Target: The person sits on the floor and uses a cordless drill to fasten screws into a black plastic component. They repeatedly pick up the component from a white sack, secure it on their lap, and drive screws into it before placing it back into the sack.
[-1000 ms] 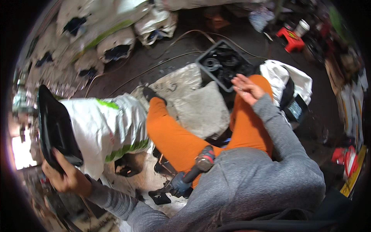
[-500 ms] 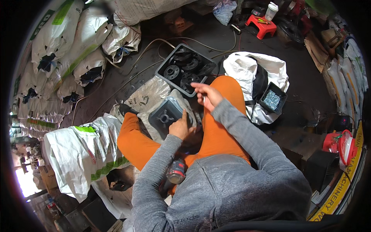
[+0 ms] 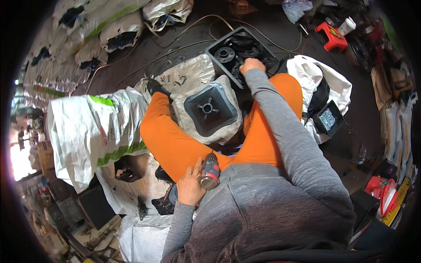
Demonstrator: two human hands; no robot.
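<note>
My right hand [image 3: 253,65] reaches over the near edge of a grey bin [image 3: 238,82], its fingers curled down among black round flanged parts [image 3: 224,54]; what they grip is hidden. My left hand [image 3: 191,186] is at my lap, its fingers along the left side of a red-and-black cordless drill [image 3: 210,171]. The drill's handle and my thumb are out of sight; the hand appears closed on it. Between my legs, a dark square base [image 3: 221,115] with a spoked hub at its centre lies on a pale cloth-covered support [image 3: 234,131].
A white sack [image 3: 302,65] at my right has a black box of small silvery screws [image 3: 326,119] beside it. A red stool [image 3: 331,37] stands at the far right. Cables [image 3: 184,47] cross the floor, and a large white sack [image 3: 83,131] lies at my left.
My left hand has moved back from the square base to the drill at my lap. My right hand has gone from above the bin's near edge down into it. The view has shifted.
</note>
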